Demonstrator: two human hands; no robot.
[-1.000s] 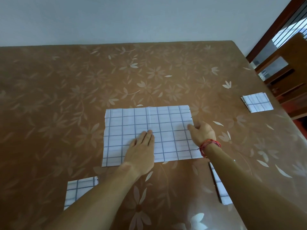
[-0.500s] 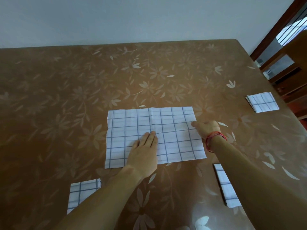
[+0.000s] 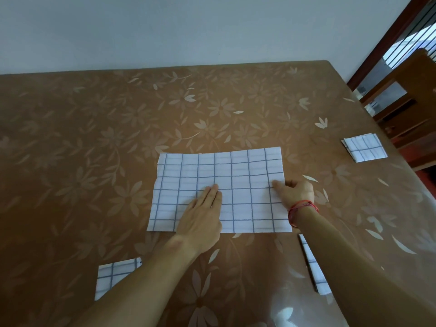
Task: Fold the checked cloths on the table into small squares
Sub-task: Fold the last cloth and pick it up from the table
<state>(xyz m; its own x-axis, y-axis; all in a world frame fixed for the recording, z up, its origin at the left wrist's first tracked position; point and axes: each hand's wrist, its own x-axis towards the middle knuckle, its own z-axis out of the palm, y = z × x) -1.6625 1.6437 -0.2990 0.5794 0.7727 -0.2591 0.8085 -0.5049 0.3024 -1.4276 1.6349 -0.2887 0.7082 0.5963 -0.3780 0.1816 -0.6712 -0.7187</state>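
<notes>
Head view takes in the flowered brown bench, with one checked cloth lying flat near its middle as a wide rectangle. Smaller folded squares sit apart from it: a far-right square, a near-left square and a near-right square (partly hidden by a forearm). The left hand presses the cloth's centre with straight fingers, and the right hand pinches its right edge. The halving fold seems due next, carrying that edge leftward with the corners matched.

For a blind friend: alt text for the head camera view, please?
A left hand presses a checked cloth flat on a brown flowered table while the right hand holds its right edge. Three small folded cloths lie nearby.
</notes>
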